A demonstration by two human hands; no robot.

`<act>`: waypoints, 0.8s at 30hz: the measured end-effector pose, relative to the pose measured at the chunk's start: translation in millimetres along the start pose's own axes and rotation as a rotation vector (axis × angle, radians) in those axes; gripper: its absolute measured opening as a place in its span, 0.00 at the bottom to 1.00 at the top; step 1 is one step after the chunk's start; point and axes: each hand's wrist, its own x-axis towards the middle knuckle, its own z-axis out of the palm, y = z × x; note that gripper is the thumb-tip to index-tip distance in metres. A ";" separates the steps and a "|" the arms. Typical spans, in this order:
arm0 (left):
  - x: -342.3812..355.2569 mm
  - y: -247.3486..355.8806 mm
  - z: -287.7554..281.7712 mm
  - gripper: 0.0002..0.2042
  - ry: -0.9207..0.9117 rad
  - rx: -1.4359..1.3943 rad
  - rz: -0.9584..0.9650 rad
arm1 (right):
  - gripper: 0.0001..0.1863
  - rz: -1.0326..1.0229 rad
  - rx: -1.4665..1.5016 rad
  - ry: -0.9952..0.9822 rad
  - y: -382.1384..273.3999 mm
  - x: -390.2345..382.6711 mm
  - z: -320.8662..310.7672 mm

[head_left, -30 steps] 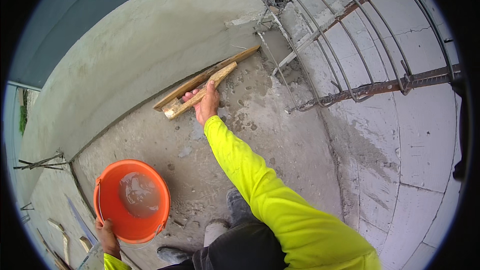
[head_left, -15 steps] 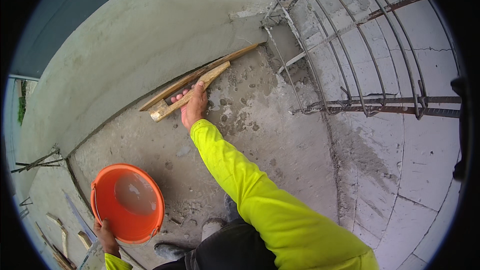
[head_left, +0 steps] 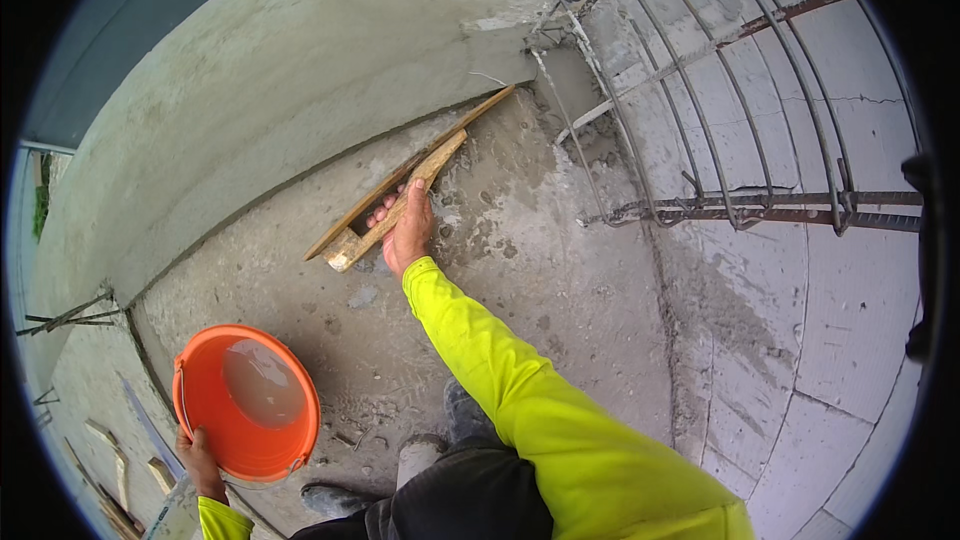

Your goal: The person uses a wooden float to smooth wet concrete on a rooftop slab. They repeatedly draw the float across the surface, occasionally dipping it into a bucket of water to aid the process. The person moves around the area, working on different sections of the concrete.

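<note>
A long wooden plastering float [head_left: 337,227] with a raised handle is in my right hand [head_left: 402,226], fingers wrapped round the handle, held at an angle above the wet, spotted concrete floor. My left hand [head_left: 201,455] grips the rim and wire handle of an orange bucket [head_left: 245,440] at the lower left. Cloudy grey liquid [head_left: 262,380] lies in the bottom of the bucket. Both forearms are in yellow sleeves; my legs and dusty boots show below.
A plastered wall [head_left: 275,70] runs across the upper left. Steel rebar cages [head_left: 740,215] stand at the upper right over pale block work [head_left: 845,320]. Bent bars [head_left: 70,320] stick out at the left. Wood scraps [head_left: 125,470] and a long blue-grey strip [head_left: 140,405] lie at the lower left.
Over the last half second the float in my right hand has moved right and down, away from the wall. The bucket has shifted slightly left, still held in my left hand.
</note>
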 end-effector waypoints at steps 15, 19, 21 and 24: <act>9.9 -22.9 -11.0 0.13 0.032 0.057 -0.030 | 0.26 -0.002 0.088 0.110 41.0 11.8 44.4; 10.7 -16.8 -5.1 0.13 0.024 0.058 -0.035 | 0.28 0.130 0.041 0.095 41.2 -12.5 28.7; 7.6 -14.7 -8.6 0.13 0.018 0.117 -0.001 | 0.25 0.041 0.073 0.013 36.6 -6.4 26.8; 2.9 -18.9 -13.2 0.11 -0.015 0.214 0.024 | 0.24 0.040 0.085 0.082 45.2 14.5 38.5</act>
